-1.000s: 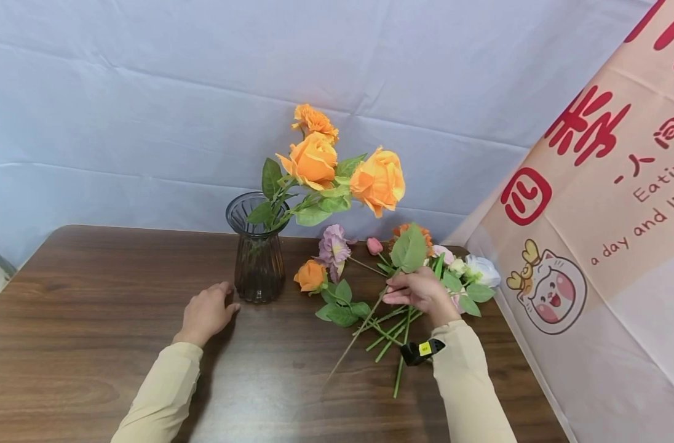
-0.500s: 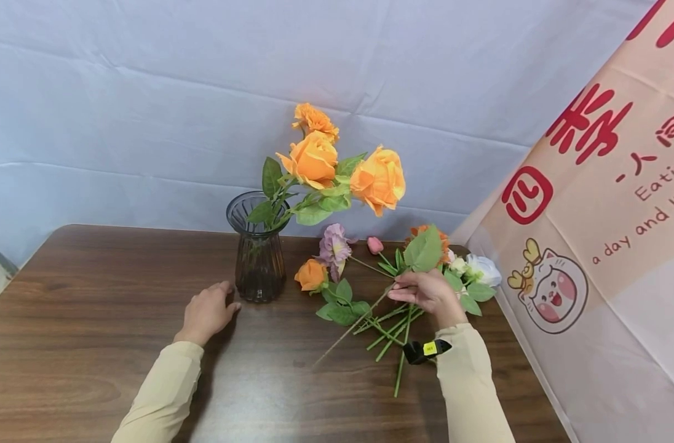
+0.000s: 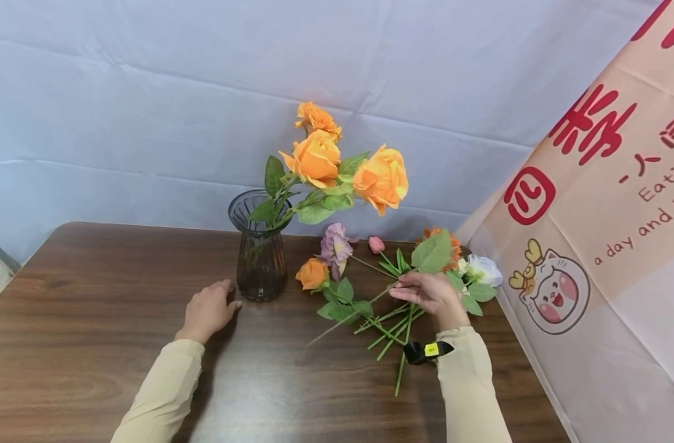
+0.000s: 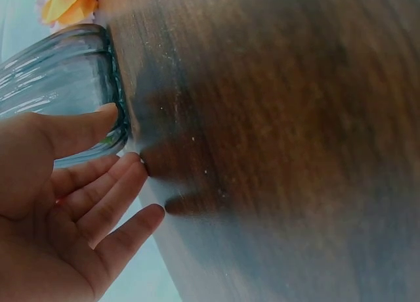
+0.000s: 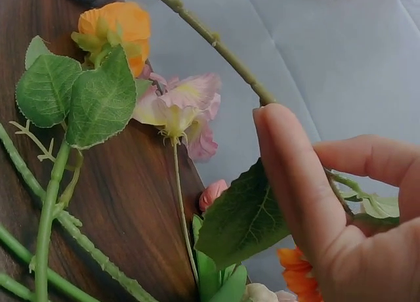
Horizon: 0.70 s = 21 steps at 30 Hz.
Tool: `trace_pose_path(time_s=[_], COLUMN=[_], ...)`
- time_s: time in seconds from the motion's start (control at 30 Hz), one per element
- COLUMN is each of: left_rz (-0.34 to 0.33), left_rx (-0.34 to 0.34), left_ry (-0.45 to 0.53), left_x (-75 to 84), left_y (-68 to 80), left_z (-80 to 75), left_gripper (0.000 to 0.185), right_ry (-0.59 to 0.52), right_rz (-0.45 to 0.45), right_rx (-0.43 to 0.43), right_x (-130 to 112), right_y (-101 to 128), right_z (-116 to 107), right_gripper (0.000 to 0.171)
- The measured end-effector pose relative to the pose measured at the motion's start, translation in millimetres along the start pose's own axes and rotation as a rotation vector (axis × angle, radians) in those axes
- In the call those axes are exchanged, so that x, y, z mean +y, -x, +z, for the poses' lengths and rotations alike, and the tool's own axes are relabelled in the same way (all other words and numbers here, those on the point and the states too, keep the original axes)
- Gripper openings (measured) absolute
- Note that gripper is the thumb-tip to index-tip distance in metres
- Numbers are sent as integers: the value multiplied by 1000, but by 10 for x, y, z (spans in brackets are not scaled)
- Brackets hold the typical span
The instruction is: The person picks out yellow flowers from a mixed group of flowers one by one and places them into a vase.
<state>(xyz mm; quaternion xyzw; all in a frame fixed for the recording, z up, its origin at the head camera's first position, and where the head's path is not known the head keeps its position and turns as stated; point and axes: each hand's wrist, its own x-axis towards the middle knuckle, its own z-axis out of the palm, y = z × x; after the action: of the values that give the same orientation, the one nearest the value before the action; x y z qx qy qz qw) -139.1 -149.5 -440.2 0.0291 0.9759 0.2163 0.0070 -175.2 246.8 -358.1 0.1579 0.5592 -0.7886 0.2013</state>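
Note:
My right hand (image 3: 428, 298) pinches the stem (image 5: 216, 43) of an orange flower (image 3: 452, 249) between thumb and fingers. A large green leaf (image 3: 432, 251) grows below its bloom, and the thin stem end slants left above the table. My left hand (image 3: 205, 312) rests on the table, its fingers relaxed beside a grey ribbed glass vase (image 3: 261, 267). In the left wrist view the thumb lies against or very near the vase (image 4: 65, 85); contact is hard to tell. The vase holds orange roses (image 3: 315, 159) and a ruffled orange flower (image 3: 319, 120), leaning right.
Near my right hand lie an orange rose (image 3: 312, 274), a purple flower (image 3: 336, 246), a pink tulip (image 3: 376, 245), a pale blue-white flower (image 3: 483, 271) and several crossed green stems (image 3: 402, 357). A pale cloth (image 3: 149, 123) hangs behind the wooden table (image 3: 93, 295), a printed banner (image 3: 608, 246) at right.
My right hand has shifted slightly right with the orange flower, its bloom moving right and down while the stem end swings left and up. My left hand stays beside the vase.

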Motion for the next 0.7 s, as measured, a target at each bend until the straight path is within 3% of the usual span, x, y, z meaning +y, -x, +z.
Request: trace_pose_path(time_s=[0.7], left_rz=[-6], left_rx=[-1], left_ry=[3], left_x=[-6], left_y=[-16], left_z=[21], left_gripper=[41], right_ry=[-127], right_rz=[25], right_rx=[-71], right_x=[-25], right_y=[31], right_z=[-69], right_gripper=[32])
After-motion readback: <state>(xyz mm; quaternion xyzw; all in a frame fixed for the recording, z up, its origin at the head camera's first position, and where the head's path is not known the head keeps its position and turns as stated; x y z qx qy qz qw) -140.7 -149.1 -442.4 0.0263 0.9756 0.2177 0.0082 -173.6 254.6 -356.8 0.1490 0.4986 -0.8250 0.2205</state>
